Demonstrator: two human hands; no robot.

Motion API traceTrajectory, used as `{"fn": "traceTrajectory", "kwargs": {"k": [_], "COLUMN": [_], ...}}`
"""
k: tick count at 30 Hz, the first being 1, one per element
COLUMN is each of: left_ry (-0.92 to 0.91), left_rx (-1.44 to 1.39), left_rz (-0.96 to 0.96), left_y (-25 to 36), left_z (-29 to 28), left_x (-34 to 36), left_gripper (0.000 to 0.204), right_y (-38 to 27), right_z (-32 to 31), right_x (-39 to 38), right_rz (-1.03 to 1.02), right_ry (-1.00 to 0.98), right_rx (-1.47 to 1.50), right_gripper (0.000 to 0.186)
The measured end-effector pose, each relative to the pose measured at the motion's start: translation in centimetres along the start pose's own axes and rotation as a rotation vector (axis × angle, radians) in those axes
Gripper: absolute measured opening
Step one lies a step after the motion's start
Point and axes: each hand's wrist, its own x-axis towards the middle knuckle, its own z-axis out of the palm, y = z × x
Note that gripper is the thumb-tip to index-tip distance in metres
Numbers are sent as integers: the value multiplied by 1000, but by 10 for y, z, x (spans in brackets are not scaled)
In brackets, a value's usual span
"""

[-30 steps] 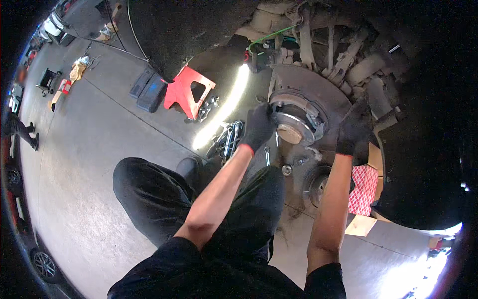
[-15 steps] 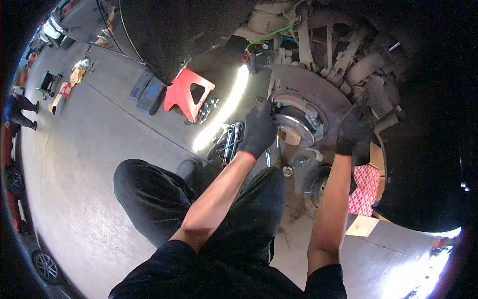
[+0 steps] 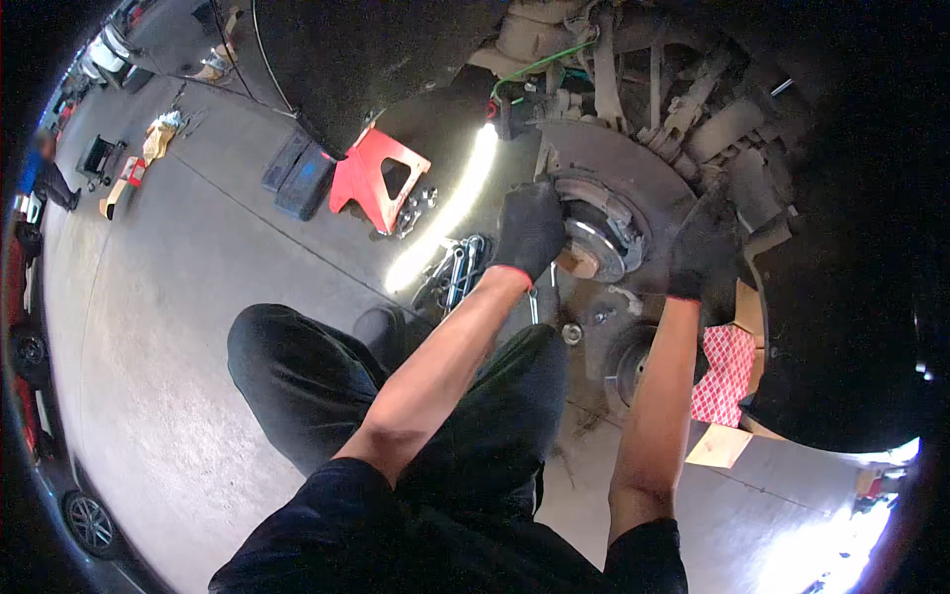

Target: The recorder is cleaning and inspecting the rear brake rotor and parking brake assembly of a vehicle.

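My left hand (image 3: 529, 228), in a dark glove with a red cuff, is closed at the upper left of the brake hub assembly (image 3: 614, 243), covering part of it; what it grips is hidden. My right hand (image 3: 701, 247), gloved likewise, is against the right side of the rusty backing plate (image 3: 618, 158), its fingers too dark to make out. Suspension arms (image 3: 698, 109) are above. A glowing light bar (image 3: 443, 221) lies left of the hub, beside metal tools (image 3: 457, 272). A loose disc (image 3: 625, 371) sits below.
A red stand (image 3: 366, 178) and dark blue case (image 3: 297, 168) are on the floor at upper left, with patterned cardboard packaging (image 3: 724, 376) at right. A person in dark trousers (image 3: 49, 178) is at far left among parked cars. The car's dark bodywork overhangs above and right.
My left hand and forearm have shifted up and right over the hub. My right hand has moved slightly upward. The person at far left has moved farther back.
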Motion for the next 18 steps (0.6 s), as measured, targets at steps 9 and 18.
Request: {"fn": "traceTrajectory", "kwargs": {"k": [9,18], "left_ry": [-59,-80], "left_rx": [6,-30], "left_rz": [7,-50], "left_y": [22,44], "left_z": [-16,-23], "left_x": [0,0], "left_gripper": [16,25], "right_y": [-18,-12], "right_z": [-31,-26], "right_x": [10,11], "right_rz": [154,158], "right_ry": [-76,-29], "right_rx": [54,125], "right_gripper": [47,52]}}
